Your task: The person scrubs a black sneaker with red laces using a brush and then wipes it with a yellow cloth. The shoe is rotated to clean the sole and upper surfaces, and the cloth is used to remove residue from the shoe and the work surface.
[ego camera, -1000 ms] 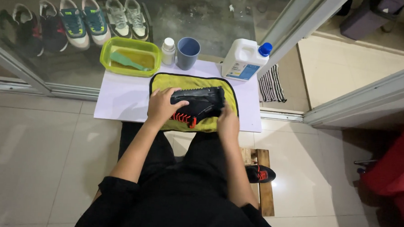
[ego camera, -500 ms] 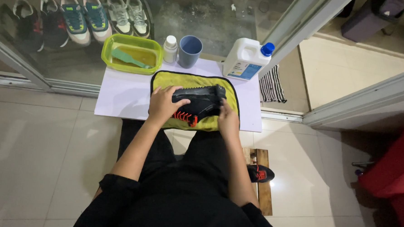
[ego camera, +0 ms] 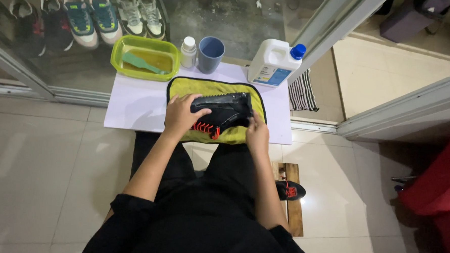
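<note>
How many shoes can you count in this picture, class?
8, though others may be hidden: a black shoe held on the yellow cloth, six shoes in a row behind the glass, one shoe on the floor.

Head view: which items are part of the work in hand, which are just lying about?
In hand:
- black shoe, held by left hand and right hand
- yellow cloth under it
- white board

Lying about:
- green tub with brush
- small white bottle
- blue cup
- white jug
- shoes behind the glass
- second black shoe on the floor
</note>
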